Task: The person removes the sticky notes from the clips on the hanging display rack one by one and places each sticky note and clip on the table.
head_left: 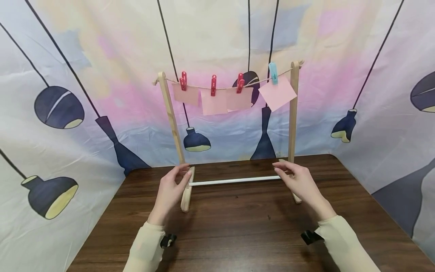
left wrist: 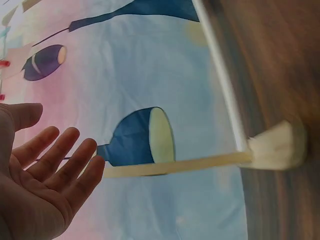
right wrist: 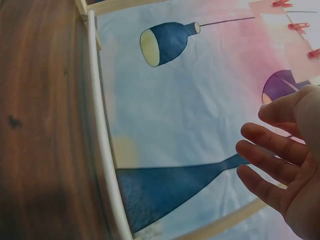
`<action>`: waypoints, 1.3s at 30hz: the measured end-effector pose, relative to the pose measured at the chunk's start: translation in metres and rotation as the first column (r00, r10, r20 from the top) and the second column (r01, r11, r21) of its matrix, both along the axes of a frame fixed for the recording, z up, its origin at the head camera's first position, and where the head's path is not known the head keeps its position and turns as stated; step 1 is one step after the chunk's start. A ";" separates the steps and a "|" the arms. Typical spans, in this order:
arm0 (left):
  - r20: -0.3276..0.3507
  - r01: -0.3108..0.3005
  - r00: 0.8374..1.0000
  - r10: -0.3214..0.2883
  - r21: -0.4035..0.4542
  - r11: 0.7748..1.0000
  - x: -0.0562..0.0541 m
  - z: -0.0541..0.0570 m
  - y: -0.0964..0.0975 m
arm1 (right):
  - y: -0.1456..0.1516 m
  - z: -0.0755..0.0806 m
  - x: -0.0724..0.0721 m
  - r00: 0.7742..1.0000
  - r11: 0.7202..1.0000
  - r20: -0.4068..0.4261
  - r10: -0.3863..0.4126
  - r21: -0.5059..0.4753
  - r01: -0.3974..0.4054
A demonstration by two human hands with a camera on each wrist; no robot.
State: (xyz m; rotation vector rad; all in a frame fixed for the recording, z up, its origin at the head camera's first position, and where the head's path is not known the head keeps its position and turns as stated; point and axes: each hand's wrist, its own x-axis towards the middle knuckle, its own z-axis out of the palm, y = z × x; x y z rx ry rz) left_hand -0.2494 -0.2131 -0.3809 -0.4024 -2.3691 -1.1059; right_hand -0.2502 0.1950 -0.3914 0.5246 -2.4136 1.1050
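Observation:
A wooden stand has a left post [head_left: 172,121], a right post [head_left: 293,117] and a white rod [head_left: 234,181] joining them low down. Twine [head_left: 225,88] sags between the post tops. Three red clothespins [head_left: 213,85] and a light blue clothespin [head_left: 273,73] clip pink paper squares [head_left: 214,105] to it. The rightmost pink square [head_left: 278,94] hangs tilted by a corner. My left hand [head_left: 171,189] hovers by the left foot, fingers loosely bent and holding nothing. My right hand [head_left: 300,181], likewise empty with relaxed fingers, is beside the right post's lower end, partly hiding it.
The stand rests on a dark brown wooden table [head_left: 234,230], near its back edge. Behind and at both sides hangs a pastel cloth [head_left: 112,49] printed with dark lamps. Black straps [head_left: 168,240] circle both wrists.

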 end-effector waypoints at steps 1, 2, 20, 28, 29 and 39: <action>-0.003 0.001 1.000 -0.001 0.015 1.000 -0.001 0.003 0.001 | -0.002 0.003 -0.001 1.000 1.000 -0.010 0.007 -0.001 -0.007; -0.011 0.000 1.000 0.000 0.024 1.000 -0.003 0.005 0.002 | -0.005 0.007 -0.003 1.000 1.000 -0.019 0.016 -0.003 -0.016; -0.216 0.021 0.976 0.014 0.158 0.987 -0.008 0.066 0.017 | -0.058 0.085 -0.021 0.959 0.984 -0.229 0.168 -0.013 -0.176; -0.225 0.039 0.974 0.020 0.252 0.967 -0.011 0.085 0.022 | -0.080 0.116 -0.026 0.924 0.970 -0.315 0.219 -0.032 -0.241; -0.212 0.049 0.977 0.011 0.275 0.960 -0.011 0.087 0.023 | -0.083 0.120 -0.026 0.920 0.970 -0.325 0.218 -0.034 -0.242; -0.065 0.149 0.989 -0.137 0.556 0.818 -0.028 0.103 0.032 | -0.119 0.169 -0.035 0.883 0.957 -0.401 0.245 -0.044 -0.286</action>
